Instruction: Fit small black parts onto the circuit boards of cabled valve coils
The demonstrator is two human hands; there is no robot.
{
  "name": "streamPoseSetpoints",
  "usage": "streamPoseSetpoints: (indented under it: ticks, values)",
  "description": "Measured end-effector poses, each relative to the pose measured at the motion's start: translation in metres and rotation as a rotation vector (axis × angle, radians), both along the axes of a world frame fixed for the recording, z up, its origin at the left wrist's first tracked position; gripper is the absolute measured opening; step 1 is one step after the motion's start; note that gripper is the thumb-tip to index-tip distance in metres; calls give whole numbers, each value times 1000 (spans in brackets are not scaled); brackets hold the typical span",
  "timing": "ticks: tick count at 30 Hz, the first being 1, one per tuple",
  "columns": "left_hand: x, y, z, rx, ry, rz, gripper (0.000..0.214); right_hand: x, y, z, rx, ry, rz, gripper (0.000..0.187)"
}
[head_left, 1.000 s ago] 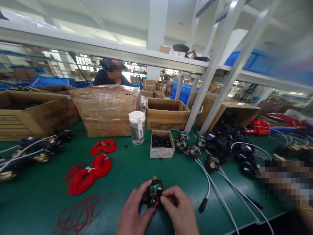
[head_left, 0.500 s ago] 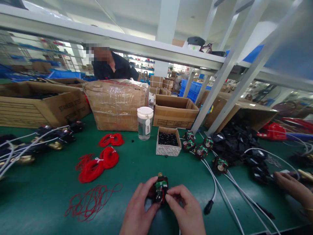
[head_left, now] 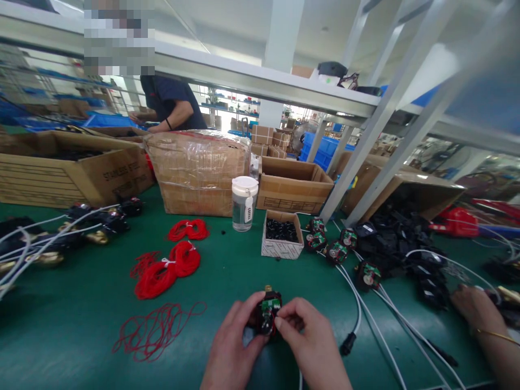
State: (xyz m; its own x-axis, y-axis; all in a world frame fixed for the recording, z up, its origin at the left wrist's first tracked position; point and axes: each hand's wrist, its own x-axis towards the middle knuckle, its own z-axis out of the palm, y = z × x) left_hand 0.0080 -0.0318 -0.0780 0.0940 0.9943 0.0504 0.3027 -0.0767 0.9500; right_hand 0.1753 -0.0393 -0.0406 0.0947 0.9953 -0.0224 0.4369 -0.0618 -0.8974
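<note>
Near the front of the bench my left hand point(head_left: 235, 338) grips a small black housing point(head_left: 265, 327) with a green circuit board and a brass fitting at its top, thumb and fingers around its left side. At its right edge, the thumb and forefinger of my right hand point(head_left: 309, 336) are pinched together against a thin red wire point(head_left: 273, 320); the exact pinch point is partly hidden. To the left lies a loose tangle of thin red wire point(head_left: 156, 330), with tied red wire bundles point(head_left: 168, 276) behind it.
Several similar circuit-board units point(head_left: 338, 252) with white cables lie to the right, beside a heap of black housings point(head_left: 385, 244). A small box of black parts point(head_left: 282, 250) and a lidded cup point(head_left: 244, 208) stand behind. Another person's hand point(head_left: 473, 303) rests at far right; a co-worker point(head_left: 174, 105) stands across.
My right fingers have shifted slightly upward along the housing's right edge. The co-worker across the bench has moved left, and the other person's hand at right has shifted slightly.
</note>
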Motion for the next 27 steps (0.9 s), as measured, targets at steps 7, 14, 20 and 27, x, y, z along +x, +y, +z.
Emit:
streamPoseSetpoints:
  ticks: [7, 14, 20, 27]
  values:
    - [0, 0, 3, -23, -1, 0, 60, -10, -6, -15, 65, 127, -139, 15]
    - [0, 0, 4, -45, 15, 11, 62, -24, -14, -56, 119, 376, -274, 27]
    - [0, -1, 1, -19, 18, -6, 62, -23, -13, -52, 118, 480, -283, 28]
    - [0, -2, 1, -13, 25, 11, 65, -24, -15, -47, 79, 495, -292, 26]
